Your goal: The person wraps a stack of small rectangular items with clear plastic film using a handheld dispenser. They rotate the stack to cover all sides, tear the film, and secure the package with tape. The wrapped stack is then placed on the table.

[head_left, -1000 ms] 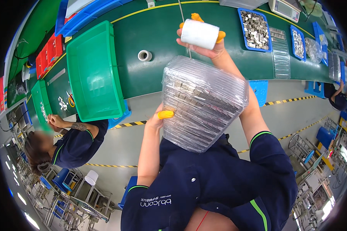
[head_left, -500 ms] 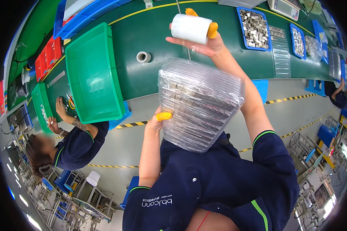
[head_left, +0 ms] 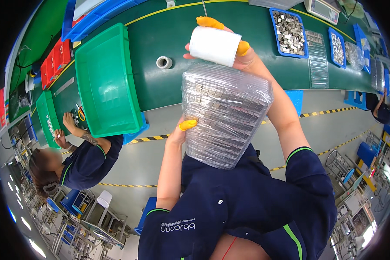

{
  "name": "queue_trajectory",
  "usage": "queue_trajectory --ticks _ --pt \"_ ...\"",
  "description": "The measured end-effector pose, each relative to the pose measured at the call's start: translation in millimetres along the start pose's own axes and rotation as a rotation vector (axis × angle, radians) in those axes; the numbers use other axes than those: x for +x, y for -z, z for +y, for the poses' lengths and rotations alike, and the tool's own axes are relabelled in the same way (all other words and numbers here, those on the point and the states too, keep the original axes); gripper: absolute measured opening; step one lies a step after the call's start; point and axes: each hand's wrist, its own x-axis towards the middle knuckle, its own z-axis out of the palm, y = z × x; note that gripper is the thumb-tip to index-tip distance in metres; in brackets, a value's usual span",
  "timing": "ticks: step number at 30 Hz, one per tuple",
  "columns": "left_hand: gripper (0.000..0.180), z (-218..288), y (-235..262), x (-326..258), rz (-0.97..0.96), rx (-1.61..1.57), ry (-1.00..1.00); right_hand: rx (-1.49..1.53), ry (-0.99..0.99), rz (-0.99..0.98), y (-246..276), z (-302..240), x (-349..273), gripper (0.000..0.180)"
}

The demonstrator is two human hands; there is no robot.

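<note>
Our right hand (head_left: 242,56) grips a white roll of clear wrapping film (head_left: 215,45), orange finger cots on the fingertips. Just below that hand we hold a tall stack of clear plastic trays of small metal parts, wrapped in film (head_left: 223,115). Our left hand (head_left: 180,132) presses closed against the stack's left side. Beyond the roll lies the green bench (head_left: 169,34), with an empty green plastic bin (head_left: 104,82) to the left.

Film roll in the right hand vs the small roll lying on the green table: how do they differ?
The film roll is bigger, white and held up in the right hand, lying sideways. The small roll is grey, rests untouched on the green table, and shows its hollow core. Both are cylinders.
</note>
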Motion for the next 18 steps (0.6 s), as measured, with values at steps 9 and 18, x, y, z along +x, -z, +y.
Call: queue_trajectory --ticks 9,18 --pt "0.066 -1.1 5.6 13.0 -0.069 -0.146 -0.004 -0.954 -0.391 -0.337 0.2 -56.0 34.9 0.088" --pt "0.057 4.2 8.3 40.5 -0.042 -0.334 0.061 -0.909 -0.695 -0.414 41.5 -40.6 61.2 0.080"
